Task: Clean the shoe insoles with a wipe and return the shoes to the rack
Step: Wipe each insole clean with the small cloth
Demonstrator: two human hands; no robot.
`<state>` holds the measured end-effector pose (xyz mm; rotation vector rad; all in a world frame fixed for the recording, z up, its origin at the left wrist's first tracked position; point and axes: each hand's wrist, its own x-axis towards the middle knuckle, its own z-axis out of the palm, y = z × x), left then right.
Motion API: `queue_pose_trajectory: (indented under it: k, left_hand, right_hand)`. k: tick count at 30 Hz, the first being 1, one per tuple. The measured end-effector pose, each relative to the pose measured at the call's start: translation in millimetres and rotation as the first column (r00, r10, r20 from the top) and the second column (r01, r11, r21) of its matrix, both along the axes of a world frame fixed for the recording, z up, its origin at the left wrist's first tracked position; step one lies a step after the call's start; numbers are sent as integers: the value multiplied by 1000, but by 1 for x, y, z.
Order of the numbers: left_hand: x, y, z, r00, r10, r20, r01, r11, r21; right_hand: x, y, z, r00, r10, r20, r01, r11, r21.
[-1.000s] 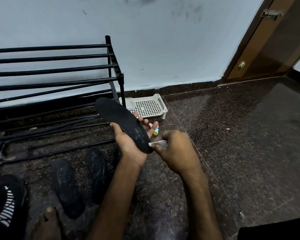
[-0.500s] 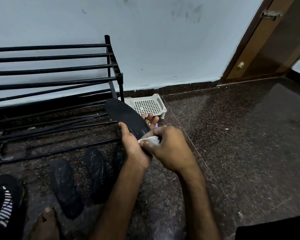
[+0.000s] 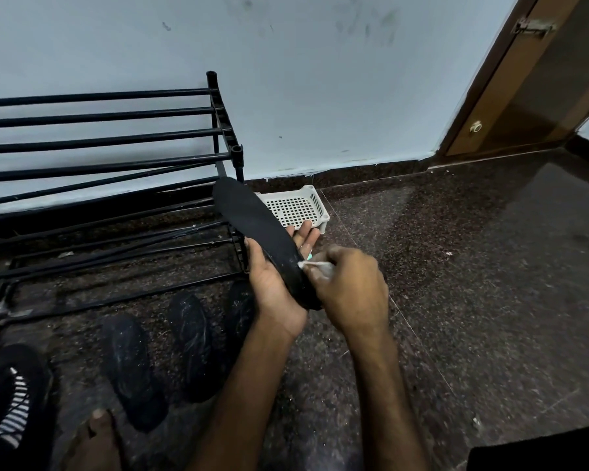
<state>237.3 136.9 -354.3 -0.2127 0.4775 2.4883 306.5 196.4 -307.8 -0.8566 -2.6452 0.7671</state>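
On the floor at left, before the rack (image 3: pixel 99 154), two spare insoles (image 3: pixel 131 368) lie unmoved. Left hand (image 3: pixel 276 283) cradles the raised insole (image 3: pixel 255 222), thumb hooked over its edge. Right hand (image 3: pixel 351 290), pinching the wipe (image 3: pixel 315 265), has slid back toward the heel. Looks like mid-scrub, not finished.

Black insole (image 3: pixel 255 229) – long, flat, tilted, far end up by the rack corner, near end gripped in left hand (image 3: pixel 276 290). White wipe (image 3: pixel 315 265), crumpled, pinched in right hand (image 3: pixel 351 287), touching the insole's rt edge. Two spare insoles (image 3: pixel 133 368) lie flat on the floor in front of the black bar rack (image 3: pixel 99 130) – scuffed. Striped black shoe (image 3: pixel 11 402) btm left.
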Motion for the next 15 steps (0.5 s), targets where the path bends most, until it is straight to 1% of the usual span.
queue_pose_trajectory:
  k: [1, 2, 3, 4, 5, 6, 8, 10, 12, 14, 15]
  left_hand:
    - [-1, 1, -1, 1000, 15, 14, -14, 1000, -16]
    - [-1, 1, -1, 1000, 22, 23, -21, 999, -23]
    - [-1, 2, -2, 999, 22, 26, -21, 999, -39]
    - [0, 1, -2, 1000, 0, 22, 0, 999, -37]
    - [1, 0, -1, 999, -30, 12, 31, 999, -42]
    - [2, -1, 0, 998, -57, -3, 57, 998, -25]
    - [3, -2, 1, 999, -30, -11, 30, 1000, -8]
    - [2, -2, 2, 1000, -3, -18, 3, 1000, -13]
    - [3, 1, 2, 1000, -3, -19, 2, 999, -43]
    - [7, 5, 2, 1000, -27, -13, 26, 997, -67]
    - [8, 5, 2, 999, -46, -8, 45, 996, -73]
  right_hand:
    - [2, 3, -1, 999, 30, 14, -29, 998, -58]
    - [3, 4, -1, 997, 84, -1, -83, 985, -150]
    - [3, 3, 0, 990, 138, -34, -142, 961, -239]
    - [0, -1, 1, 984, 164, -67, -176, 941, -289]
    - [-3, -4, 1, 984, 154, -89, -173, 943, -284]
    - [-6, -6, 0, 988, 122, -91, -140, 961, -239]
    - [-8, -5, 1, 998, 27, -53, -32, 995, -94]
    - [-2, 1, -1, 999, -34, -12, 34, 999, -27]
    - [2, 3, -2, 1000, -20, 19, 21, 998, -63]
    - [0, -2, -1, 998, 49, -47, -57, 982, -182]
    - [-3, -4, 1, 995, 60, -81, -76, 976, -205]
